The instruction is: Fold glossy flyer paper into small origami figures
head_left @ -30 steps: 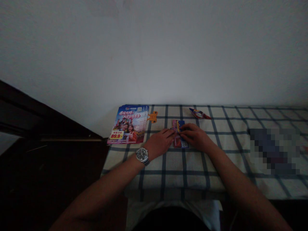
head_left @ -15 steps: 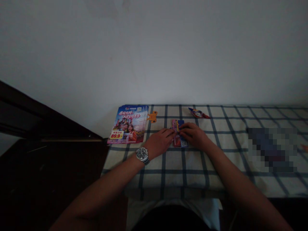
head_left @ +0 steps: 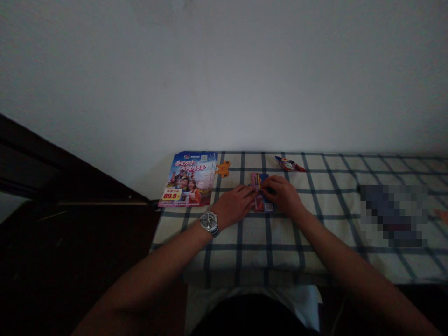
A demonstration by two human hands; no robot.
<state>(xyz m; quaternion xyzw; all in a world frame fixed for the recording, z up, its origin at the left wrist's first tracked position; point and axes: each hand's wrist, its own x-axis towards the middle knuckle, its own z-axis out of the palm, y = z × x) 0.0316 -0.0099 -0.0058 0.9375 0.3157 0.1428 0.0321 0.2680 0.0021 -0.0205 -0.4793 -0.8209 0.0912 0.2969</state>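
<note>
A small folded flyer (head_left: pixel 258 204), pink and red on its left half and blue with a QR code on its right, lies on the checked cloth in front of me. My left hand (head_left: pixel 235 204), with a metal watch (head_left: pixel 209 223) at its wrist, presses its fingertips on the flyer's left half. From the right, my right hand (head_left: pixel 284 193) has thumb and fingers drawn together on the flyer's other half. Part of the paper is hidden under my fingers. To the left lies a stack of flyers (head_left: pixel 189 179), printed side up with "89.9" on the top one.
Against the wall (head_left: pixel 245 93), a folded paper piece (head_left: pixel 290 164) stands out from the blue-and-white checked cloth (head_left: pixel 332 186). An orange bear figure (head_left: pixel 223 169) shows beside the stack. A blurred-out dark object (head_left: pixel 388 212) lies at right. Dark furniture (head_left: pixel 52 163) is at left.
Both hands stay on the folded flyer. The fingers of my right hand have shifted slightly along it, and the whole view has moved a little.
</note>
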